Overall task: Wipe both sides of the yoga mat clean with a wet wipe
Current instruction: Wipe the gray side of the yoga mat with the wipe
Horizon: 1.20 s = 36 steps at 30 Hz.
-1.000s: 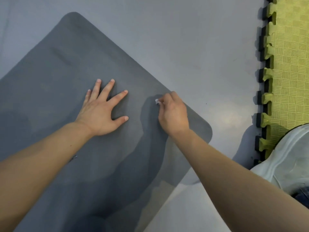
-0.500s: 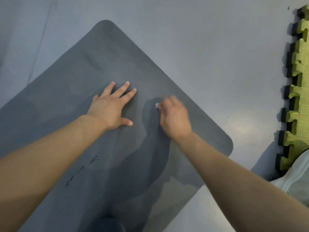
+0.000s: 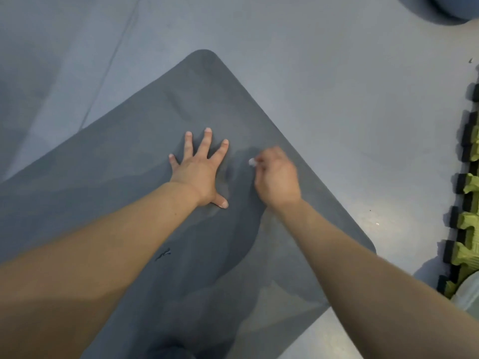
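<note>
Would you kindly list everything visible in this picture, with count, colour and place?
yoga mat: one, dark grey, flat on the floor, corner pointing away, centre of view.
wet wipe: one, white, small wad showing at the right hand's fingers, on the mat.
floor: one, pale grey, all around the mat.
foam puzzle tiles: green with black edge, right border; count unclear.
round object: one, grey-blue, top right, cut off.
pale object: one, whitish, lower right edge, unclear.
left hand: fingers spread, pressing flat on the mat.
right hand: gripping the wipe.
</note>
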Motion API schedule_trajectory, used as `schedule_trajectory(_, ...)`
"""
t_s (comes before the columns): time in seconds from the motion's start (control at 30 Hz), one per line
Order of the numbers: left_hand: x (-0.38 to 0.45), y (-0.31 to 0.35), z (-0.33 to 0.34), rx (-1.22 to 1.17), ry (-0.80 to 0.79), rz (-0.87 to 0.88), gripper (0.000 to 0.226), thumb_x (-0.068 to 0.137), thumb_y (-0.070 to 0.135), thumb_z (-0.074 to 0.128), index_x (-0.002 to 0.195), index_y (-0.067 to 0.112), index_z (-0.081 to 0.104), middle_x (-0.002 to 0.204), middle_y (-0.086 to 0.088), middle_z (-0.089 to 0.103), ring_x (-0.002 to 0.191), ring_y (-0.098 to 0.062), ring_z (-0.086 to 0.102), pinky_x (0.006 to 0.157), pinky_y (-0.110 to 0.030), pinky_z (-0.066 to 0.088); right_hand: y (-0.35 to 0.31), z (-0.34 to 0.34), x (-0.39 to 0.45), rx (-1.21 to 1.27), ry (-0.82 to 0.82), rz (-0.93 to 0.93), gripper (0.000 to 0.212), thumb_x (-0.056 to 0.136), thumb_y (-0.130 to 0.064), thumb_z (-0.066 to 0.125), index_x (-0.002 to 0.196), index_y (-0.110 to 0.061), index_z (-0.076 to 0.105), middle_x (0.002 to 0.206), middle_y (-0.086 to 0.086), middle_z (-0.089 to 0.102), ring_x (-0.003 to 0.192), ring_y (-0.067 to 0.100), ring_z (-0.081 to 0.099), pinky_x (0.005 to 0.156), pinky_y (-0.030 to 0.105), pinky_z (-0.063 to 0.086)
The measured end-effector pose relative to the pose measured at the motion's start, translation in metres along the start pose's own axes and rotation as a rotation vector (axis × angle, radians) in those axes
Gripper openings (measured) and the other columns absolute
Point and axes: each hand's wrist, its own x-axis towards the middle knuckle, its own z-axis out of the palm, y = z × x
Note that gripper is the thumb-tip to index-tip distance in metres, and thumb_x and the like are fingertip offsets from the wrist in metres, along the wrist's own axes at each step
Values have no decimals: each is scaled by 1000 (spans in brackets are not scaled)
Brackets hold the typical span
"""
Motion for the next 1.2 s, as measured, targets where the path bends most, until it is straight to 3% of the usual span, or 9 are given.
schedule_trajectory(0.13,1,-1,0,-22,3,5,149,51,60,92,156,45,-12,159,9,-37,148,-36,-31,114,-74,9,-1,1,18,65,97,239,10,88,-5,54,86,-6,64,94,12,61,79,33,60,72,37,45)
schedule_trajectory(0.37,7,-8,9,-81,83,0,114,81,21,75,155,50,-6,162,14,-31,150,-32,-26,115,-73,8,-69,27,-16,265,-161,67,12,81,0,57,81,-6,67,87,11,62,78,27,58,69,32,44)
schedule_trajectory(0.47,5,-6,7,-98,58,6,125,71,36,87,155,51,-5,161,14,-32,150,-31,-28,116,-72,6,-61,11,-10,281,-284,62,10,85,-4,60,85,-9,70,89,6,64,83,22,60,75,25,43)
schedule_trajectory(0.6,-5,-5,-5,-47,-1,16,143,54,62,90,156,46,-10,160,12,-35,149,-31,-31,117,-70,7,-56,-39,-18,318,-236,270,12,89,-13,60,87,-17,71,85,-8,64,82,9,58,68,14,39)
schedule_trajectory(0.7,-25,-4,-10,-28,-53,12,124,71,63,80,160,35,-2,164,7,-26,152,-32,-20,118,-68,15,-60,-79,-35,338,-204,366,11,90,-20,61,85,-17,70,75,-8,64,70,9,58,59,14,41)
schedule_trajectory(0.8,-67,0,-17,-24,-59,39,91,86,56,68,157,22,23,167,-1,7,154,-31,0,118,-65,19,-75,-104,-56,274,-237,362,8,89,-22,65,84,-19,70,70,-9,61,72,14,60,62,22,42)
schedule_trajectory(0.97,-137,-2,-49,14,110,213,68,93,45,61,151,21,34,152,-4,39,149,-27,22,121,-54,19,-112,-139,-87,131,-264,181,6,87,-15,65,91,-15,69,91,2,68,87,23,60,75,32,44)
schedule_trajectory(1.07,-173,-6,-67,-55,177,312,77,90,50,64,154,23,31,150,-2,42,145,-24,27,121,-50,20,-134,-168,-104,1,-217,-36,4,84,-13,69,87,-15,69,90,3,62,83,28,55,72,37,45)
schedule_trajectory(1.2,-226,1,-91,-114,221,448,65,89,54,65,145,27,45,140,3,52,139,-19,36,123,-45,16,-160,-214,-117,-5,-169,-94,4,81,-20,72,83,-23,71,83,-1,59,78,25,57,71,39,48)
